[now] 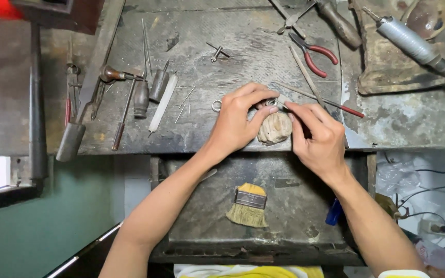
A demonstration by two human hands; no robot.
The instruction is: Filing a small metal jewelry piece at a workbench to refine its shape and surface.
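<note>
At the tabletop's [233,46] front edge, both hands worked a small metal ring [272,102] over a rounded wooden peg [275,127].
Left hand [238,123] pinched the ring with its fingers; right hand [318,139] gripped a thin metal tool [283,100] against it. Red-handled pliers [312,54] lay behind, a brush [248,205] in the tray below.

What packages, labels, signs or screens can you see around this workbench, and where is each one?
None show clearly: no package, label, sign or screen.
The worn grey workbench top carries only loose tools, such as red-handled pliers.
The left hand and right hand work a small silver ring over a rounded wooden peg.
</note>
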